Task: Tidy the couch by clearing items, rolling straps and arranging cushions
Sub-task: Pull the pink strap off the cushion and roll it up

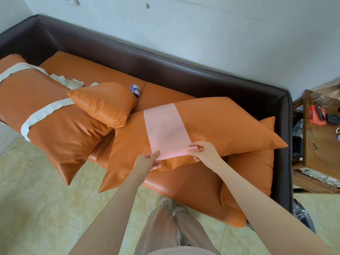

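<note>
Both hands pinch the near end of the pink strap [166,129], which lies flat across the long orange cushion [211,126] at the centre of the view: the left hand [149,161] has thumb and fingers closed on the corner at about 7 o'clock from the strap's middle, and the right hand [201,150] is clamped on the corner at about 5 o'clock. The far end runs over the cushion's top toward 12 o'clock and out of sight, so I cannot tell whether it is free or tucked under. That is the main risk: if it is trapped, a pull would likely drag the cushion, which already overhangs the couch [165,70] edge, onto the floor [36,199]. The thin fabric could also slip from such light pinches or roll up crooked if one hand leads. The small cushion [104,103] at 10 o'clock rests on its neighbours and may topple, and the tape roll [135,90] behind it could roll away.
</note>
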